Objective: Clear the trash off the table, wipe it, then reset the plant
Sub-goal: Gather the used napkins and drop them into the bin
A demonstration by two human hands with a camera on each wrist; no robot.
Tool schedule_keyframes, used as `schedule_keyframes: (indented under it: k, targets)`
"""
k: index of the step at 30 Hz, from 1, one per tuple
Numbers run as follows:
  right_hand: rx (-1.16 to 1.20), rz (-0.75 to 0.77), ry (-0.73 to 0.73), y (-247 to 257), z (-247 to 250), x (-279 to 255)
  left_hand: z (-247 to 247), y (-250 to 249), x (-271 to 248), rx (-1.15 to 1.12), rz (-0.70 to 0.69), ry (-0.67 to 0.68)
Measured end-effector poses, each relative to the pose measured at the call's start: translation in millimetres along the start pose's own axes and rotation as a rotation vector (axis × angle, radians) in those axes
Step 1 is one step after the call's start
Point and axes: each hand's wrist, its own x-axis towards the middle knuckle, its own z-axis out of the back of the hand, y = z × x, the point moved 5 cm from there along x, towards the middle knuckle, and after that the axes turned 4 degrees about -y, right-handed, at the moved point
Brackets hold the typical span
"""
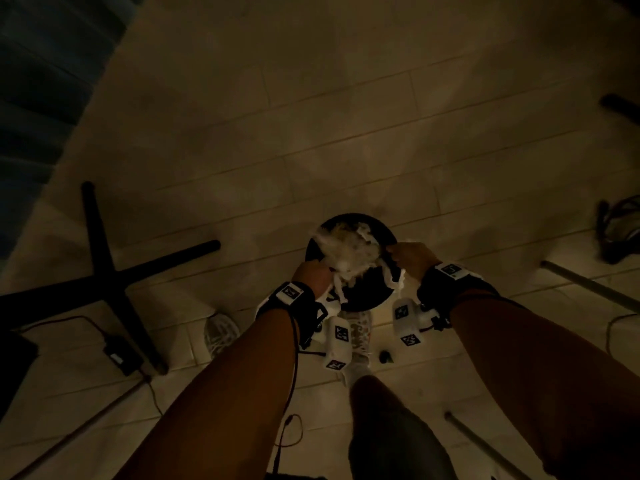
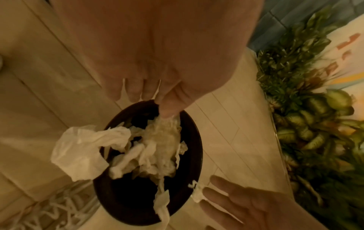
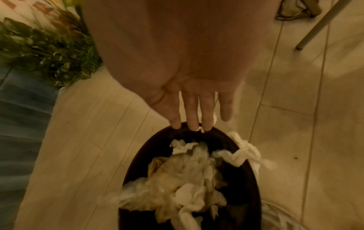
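A heap of crumpled white paper trash (image 1: 348,252) fills the mouth of a round dark bin (image 1: 363,292) that stands on the pale tiled floor (image 1: 346,116), directly below the person's two outstretched arms. Some of the tissue spills over the bin's rim: one wad (image 2: 78,149) hangs over one side in the left wrist view, and a twisted strip (image 3: 244,151) drapes over the edge in the right wrist view. The left hand (image 1: 311,275) is over the near left rim, its fingers (image 2: 167,107) pointing down with the tips touching the top of the paper heap; they look loosely extended and not curled round anything (the view is blurred, so a light pinch cannot be ruled out). The right hand (image 1: 412,256) is at the right rim, palm spread and fingers (image 3: 192,115) straight, their tips at or just above the bin's edge, grasping nothing, though a small shred of paper (image 2: 197,194) shows beside the fingers. A leafy green plant (image 2: 307,109) lies well off to one side, seen in both wrist views. On the floor near the bin are the person's light shoe (image 1: 221,332), a black cross-shaped stand base (image 1: 104,265), a power adapter with its cable (image 1: 119,355), and slender metal legs (image 1: 588,289).
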Motion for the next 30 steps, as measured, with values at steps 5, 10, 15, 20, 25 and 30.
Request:
schedule_keyframes:
  k: [5, 10, 15, 20, 25, 30]
  targets:
    - [-0.053, -0.008, -0.095, -25, 27, 2, -7, -1, -9, 0.032, -0.041, 0.002]
    - [-0.049, -0.02, -0.136, -47, 24, 6, -16, 14, -4, -0.008, 0.017, -0.077]
    - [0.033, -0.161, -0.047, -68, 5, 14, -22, 40, 13, 0.028, 0.136, -0.17]
    - [-0.009, -0.227, 0.036, -95, -32, 34, -44, 80, 48, -0.043, 0.215, -0.123]
    - [-0.103, -0.22, 0.009, -116, -60, 54, -66, 106, 68, -0.078, 0.292, -0.029]
    - [-0.405, -0.022, -0.072, -104, -52, 55, -69, 101, 73, -0.197, 0.254, -0.057]
